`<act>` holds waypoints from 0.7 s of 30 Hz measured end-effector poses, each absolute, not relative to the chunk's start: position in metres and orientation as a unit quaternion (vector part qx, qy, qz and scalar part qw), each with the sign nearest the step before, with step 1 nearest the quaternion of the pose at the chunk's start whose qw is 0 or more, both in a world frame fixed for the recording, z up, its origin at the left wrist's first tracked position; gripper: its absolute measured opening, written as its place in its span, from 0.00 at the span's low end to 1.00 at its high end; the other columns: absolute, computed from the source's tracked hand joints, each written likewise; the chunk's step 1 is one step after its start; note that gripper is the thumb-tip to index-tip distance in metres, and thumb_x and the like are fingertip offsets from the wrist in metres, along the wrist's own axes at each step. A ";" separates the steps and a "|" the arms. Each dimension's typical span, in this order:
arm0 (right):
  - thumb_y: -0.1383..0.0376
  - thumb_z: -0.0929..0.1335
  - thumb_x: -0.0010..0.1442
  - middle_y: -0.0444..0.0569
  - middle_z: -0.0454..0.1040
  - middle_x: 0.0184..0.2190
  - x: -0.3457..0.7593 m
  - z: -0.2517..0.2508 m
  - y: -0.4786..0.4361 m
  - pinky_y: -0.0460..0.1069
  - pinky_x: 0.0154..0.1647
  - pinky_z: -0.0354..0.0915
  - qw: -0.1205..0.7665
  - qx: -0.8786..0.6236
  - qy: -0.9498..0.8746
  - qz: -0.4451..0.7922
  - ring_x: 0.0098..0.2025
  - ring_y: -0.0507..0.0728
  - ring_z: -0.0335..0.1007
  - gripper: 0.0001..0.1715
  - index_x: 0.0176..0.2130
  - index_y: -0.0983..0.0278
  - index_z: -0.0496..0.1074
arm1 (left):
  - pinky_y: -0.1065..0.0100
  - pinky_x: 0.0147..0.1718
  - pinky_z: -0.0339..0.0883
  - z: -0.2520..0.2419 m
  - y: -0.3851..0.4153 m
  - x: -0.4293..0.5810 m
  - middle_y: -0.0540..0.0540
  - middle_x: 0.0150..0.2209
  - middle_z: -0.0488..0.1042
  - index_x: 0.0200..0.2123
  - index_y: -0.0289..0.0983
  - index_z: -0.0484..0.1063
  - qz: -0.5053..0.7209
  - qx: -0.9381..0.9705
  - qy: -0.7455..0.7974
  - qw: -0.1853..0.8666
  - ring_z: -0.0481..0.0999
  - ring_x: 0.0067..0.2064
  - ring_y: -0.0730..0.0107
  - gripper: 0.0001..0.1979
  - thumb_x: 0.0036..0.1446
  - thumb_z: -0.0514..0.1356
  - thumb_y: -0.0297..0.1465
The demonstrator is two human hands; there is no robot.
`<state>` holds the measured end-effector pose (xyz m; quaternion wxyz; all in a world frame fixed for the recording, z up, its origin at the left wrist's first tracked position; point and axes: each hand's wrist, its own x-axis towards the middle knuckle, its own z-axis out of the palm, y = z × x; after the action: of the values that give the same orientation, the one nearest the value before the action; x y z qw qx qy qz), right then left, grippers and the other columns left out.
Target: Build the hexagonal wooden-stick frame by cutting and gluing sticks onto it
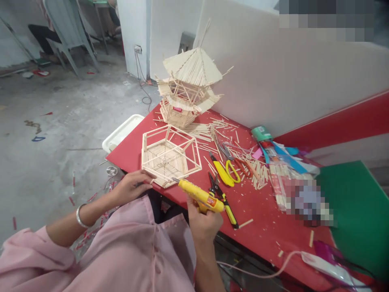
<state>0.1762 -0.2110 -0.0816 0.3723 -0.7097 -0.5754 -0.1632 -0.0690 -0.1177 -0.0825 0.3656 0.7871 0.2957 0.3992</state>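
My right hand (204,221) is wrapped round a yellow hot glue gun (200,195). The gun's nozzle points left, at the near rim of a hexagonal frame made of thin wooden sticks (164,162). That frame lies on the red table, its floor a pattern of concentric sticks. At its near left corner, my left hand (133,187) has its fingers closed on the rim. Behind the frame stands a pagoda model of the same sticks (190,87), with a pointed roof and tiered eaves.
Loose sticks (199,132) and scissors (231,168) lie on the red table (258,239), beside a yellow utility knife (221,172) and black-yellow pliers (226,207). Bagged sticks (278,178) and a green board (355,211) are at right. A white stool (121,132) is left; a person sits farther back.
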 end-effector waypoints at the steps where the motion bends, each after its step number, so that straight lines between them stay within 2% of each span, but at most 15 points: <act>1: 0.52 0.71 0.57 0.43 0.65 0.13 0.175 -0.081 -0.211 0.46 0.21 0.57 0.374 -0.702 -0.583 -0.164 0.17 0.52 0.62 0.24 0.18 0.62 0.66 | 0.69 0.40 0.73 -0.086 -0.116 -0.070 0.41 0.39 0.79 0.37 0.37 0.76 0.401 0.781 0.307 0.367 0.80 0.41 0.67 0.04 0.61 0.60 0.28; 4: 0.56 0.70 0.59 0.43 0.67 0.16 0.166 -0.075 -0.210 0.46 0.21 0.57 0.379 -0.690 -0.590 -0.179 0.18 0.51 0.63 0.16 0.26 0.64 0.71 | 0.68 0.39 0.73 -0.092 -0.110 -0.070 0.42 0.37 0.79 0.35 0.37 0.76 0.415 0.766 0.331 0.362 0.79 0.39 0.67 0.05 0.61 0.60 0.29; 9: 0.65 0.70 0.58 0.43 0.69 0.20 0.156 -0.067 -0.207 0.45 0.23 0.59 0.391 -0.671 -0.602 -0.185 0.21 0.50 0.66 0.06 0.31 0.64 0.70 | 0.69 0.35 0.71 -0.089 -0.102 -0.070 0.45 0.32 0.77 0.32 0.37 0.76 0.436 0.756 0.363 0.328 0.78 0.35 0.69 0.05 0.59 0.62 0.30; 14: 0.65 0.71 0.57 0.43 0.69 0.21 0.154 -0.059 -0.205 0.44 0.25 0.61 0.408 -0.665 -0.597 -0.184 0.23 0.50 0.68 0.06 0.31 0.64 0.69 | 0.70 0.31 0.70 -0.072 -0.112 -0.073 0.45 0.31 0.78 0.30 0.37 0.76 0.484 0.717 0.390 0.314 0.77 0.32 0.70 0.04 0.58 0.63 0.30; 19: 0.65 0.71 0.56 0.43 0.69 0.21 0.150 -0.057 -0.202 0.44 0.27 0.62 0.397 -0.658 -0.613 -0.186 0.24 0.51 0.69 0.06 0.31 0.65 0.71 | 0.72 0.26 0.70 -0.048 -0.126 -0.076 0.47 0.27 0.77 0.26 0.36 0.74 0.528 0.646 0.420 0.357 0.75 0.27 0.73 0.07 0.58 0.63 0.29; 21: 0.64 0.71 0.57 0.44 0.69 0.20 0.149 -0.059 -0.201 0.45 0.27 0.63 0.389 -0.665 -0.609 -0.187 0.24 0.51 0.68 0.06 0.31 0.65 0.72 | 0.72 0.26 0.70 -0.042 -0.128 -0.079 0.47 0.28 0.77 0.27 0.36 0.75 0.538 0.643 0.412 0.356 0.75 0.28 0.73 0.06 0.57 0.63 0.28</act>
<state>0.1487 -0.2013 -0.0592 0.3893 -0.6651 -0.6092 -0.1872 -0.0785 -0.1281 -0.0422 0.3557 0.6431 0.4122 0.5385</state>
